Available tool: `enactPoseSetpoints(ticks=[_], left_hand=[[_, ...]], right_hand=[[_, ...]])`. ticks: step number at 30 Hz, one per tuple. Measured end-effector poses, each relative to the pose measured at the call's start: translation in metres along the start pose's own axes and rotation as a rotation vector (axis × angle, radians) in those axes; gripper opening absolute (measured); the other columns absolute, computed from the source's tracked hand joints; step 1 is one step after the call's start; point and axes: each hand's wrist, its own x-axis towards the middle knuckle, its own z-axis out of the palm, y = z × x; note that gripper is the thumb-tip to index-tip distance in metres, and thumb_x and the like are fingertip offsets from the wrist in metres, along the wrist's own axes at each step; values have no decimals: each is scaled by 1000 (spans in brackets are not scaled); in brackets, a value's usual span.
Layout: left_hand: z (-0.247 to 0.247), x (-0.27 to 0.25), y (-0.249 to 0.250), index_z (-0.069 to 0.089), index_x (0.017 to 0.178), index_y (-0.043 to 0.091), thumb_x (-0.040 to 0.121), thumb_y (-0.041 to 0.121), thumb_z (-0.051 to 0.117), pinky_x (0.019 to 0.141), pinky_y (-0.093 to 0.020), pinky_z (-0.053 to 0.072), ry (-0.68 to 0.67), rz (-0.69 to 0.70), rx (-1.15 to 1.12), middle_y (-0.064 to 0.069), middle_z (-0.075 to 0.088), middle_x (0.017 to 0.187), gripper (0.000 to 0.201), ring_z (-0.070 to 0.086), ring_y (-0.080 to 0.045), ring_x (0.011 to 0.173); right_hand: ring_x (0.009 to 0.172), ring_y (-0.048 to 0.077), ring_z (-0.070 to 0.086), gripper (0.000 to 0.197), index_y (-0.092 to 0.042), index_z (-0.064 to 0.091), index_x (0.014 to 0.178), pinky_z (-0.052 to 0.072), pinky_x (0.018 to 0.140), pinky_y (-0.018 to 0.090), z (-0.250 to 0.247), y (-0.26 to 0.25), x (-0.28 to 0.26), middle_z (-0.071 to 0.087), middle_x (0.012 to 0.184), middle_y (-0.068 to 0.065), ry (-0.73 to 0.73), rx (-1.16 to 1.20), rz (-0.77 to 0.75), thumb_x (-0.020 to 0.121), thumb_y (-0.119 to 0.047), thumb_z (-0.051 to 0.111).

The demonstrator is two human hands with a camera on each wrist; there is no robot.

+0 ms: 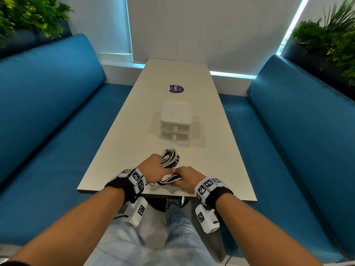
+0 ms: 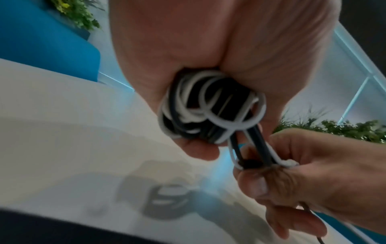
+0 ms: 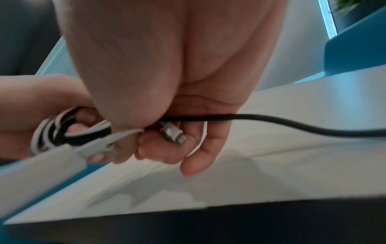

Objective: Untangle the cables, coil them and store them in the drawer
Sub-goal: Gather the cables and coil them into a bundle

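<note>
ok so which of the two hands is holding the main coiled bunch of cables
The left hand. It grips the thick black-and-white bundle of loops above the table, while the right hand only pinches the few strands trailing out of that bundle.

A long pale table (image 1: pixel 134 120) stretches away from the hands, a round purple sticker (image 1: pixel 175 89) lying far beyond them on its top. Blue upholstered benches (image 1: pixel 50 104) flank both sides, with leafy green plants (image 1: pixel 28 18) behind the backrests at far left and far right.
</note>
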Motion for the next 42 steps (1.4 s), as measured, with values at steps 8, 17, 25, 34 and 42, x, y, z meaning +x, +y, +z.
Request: enactPoseSetpoints(ticks=[8,17,25,34,42], left_hand=[[4,2,-13,65,91,25,61,30,89,73,-21,53,-153,124,102,8,70,85,38,65,-7,77],[7,13,-15,64,67,15,62,16,79,51,-24,43,-114,2,210,-2,62,62,16,54,-14,54],[8,17,-33,58,95,19,79,31,68,73,-28,45,20,-141,436,-1,65,89,23,66,-25,86],[27,15,-28,64,90,21,76,41,71,67,-26,45,178,-122,315,-2,68,91,26,64,-25,84],[27,16,-30,64,73,17,71,27,69,57,-24,46,212,-179,24,0,65,69,12,64,-19,68]], right_hand=[[75,21,60,12,-22,59,84,43,64,25,-8,-3,-1,61,79,1,6,31,52,82,-24,71],[79,24,64,27,-14,69,97,49,67,31,-2,3,3,67,86,7,69,8,69,82,-37,70],[93,21,63,27,-19,67,104,51,82,31,-18,30,-10,70,102,1,25,-115,121,87,-39,60],[67,16,65,17,-22,70,78,57,74,36,-10,25,-5,72,74,-2,92,75,90,87,-24,55],[73,17,66,19,-19,74,80,55,76,36,-4,22,-6,72,75,-2,58,102,40,86,-28,58]])
